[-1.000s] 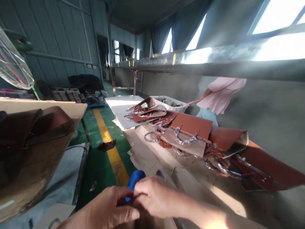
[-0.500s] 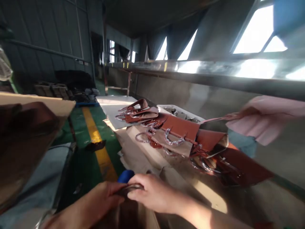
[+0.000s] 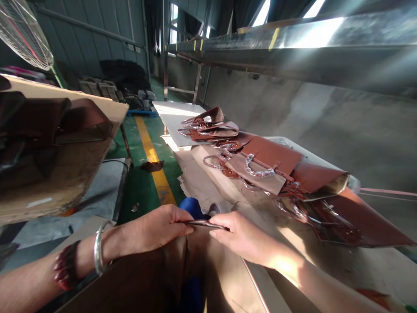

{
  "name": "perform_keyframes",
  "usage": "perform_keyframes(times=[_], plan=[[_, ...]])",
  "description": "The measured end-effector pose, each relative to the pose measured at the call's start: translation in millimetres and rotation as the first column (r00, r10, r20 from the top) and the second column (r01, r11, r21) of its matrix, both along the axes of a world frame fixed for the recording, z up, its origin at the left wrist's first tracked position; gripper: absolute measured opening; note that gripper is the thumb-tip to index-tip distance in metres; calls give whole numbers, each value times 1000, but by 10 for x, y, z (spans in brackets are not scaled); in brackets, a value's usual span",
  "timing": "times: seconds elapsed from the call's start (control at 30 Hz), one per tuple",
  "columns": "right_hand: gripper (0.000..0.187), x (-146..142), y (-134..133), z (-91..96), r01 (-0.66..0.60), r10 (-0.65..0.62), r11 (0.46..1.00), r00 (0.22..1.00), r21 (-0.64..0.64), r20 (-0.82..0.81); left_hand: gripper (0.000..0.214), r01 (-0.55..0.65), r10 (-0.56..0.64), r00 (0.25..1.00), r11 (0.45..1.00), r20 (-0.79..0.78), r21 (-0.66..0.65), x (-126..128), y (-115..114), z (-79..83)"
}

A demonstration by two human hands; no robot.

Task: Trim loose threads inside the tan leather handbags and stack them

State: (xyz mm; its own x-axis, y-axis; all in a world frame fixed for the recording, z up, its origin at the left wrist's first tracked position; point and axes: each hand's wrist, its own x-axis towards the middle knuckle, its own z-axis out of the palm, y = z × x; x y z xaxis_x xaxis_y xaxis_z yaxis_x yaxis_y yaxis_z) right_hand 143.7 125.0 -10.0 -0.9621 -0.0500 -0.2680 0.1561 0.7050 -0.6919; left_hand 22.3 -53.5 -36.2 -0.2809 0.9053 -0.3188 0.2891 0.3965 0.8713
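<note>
My left hand and my right hand meet at the bottom middle of the head view. Both pinch the top edge of a brown leather piece that hangs toward me, folded along the middle. My left wrist wears a silver bangle and a dark red bracelet. Something blue shows just past my fingers; I cannot make out what it is.
A row of brown leather handbags with wrapped handles lies along the workbench to the right, on brown paper. A cardboard shelf with dark bags stands on the left. The green floor with a yellow line runs between. A fan is at top left.
The view has tipped down and shifted, and the person in pink at the right is out of sight. My hands have spread slightly along the leather edge, and more of the piece shows.
</note>
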Motion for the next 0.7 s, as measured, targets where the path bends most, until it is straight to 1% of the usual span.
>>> perform_keyframes(times=[0.1, 0.17, 0.23, 0.3, 0.4, 0.53, 0.7], plan=[[20, -10, -10, 15, -19, 19, 1000, 1000, -6, 6, 31, 41, -42, 998, 999, 47, 35, -17, -18, 18], [20, -18, -19, 27, -26, 26, 1000, 1000, -13, 9, 31, 74, -83, 990, 994, 113, 84, -26, -18, 44], [20, -22, -29, 37, -30, 31, 999, 999, -17, 23, 34, 91, -108, 980, 990, 167, 106, -36, -13, 68], [20, -23, -37, 45, -32, 33, 999, 999, -16, 34, 35, 100, -116, 976, 991, 183, 92, -46, -6, 86], [20, -20, -44, 54, -36, 36, 999, 999, -8, 40, 35, 119, -127, 978, 991, 165, 60, -59, 6, 111], [20, -20, -41, 51, -40, 41, 999, 997, -16, 68, 35, 148, -154, 968, 988, 200, 45, -73, 18, 140], [20, -29, -38, 42, -63, 68, 996, 993, -58, 92, 31, 125, -132, 969, 991, 210, 48, -94, 19, 120]])
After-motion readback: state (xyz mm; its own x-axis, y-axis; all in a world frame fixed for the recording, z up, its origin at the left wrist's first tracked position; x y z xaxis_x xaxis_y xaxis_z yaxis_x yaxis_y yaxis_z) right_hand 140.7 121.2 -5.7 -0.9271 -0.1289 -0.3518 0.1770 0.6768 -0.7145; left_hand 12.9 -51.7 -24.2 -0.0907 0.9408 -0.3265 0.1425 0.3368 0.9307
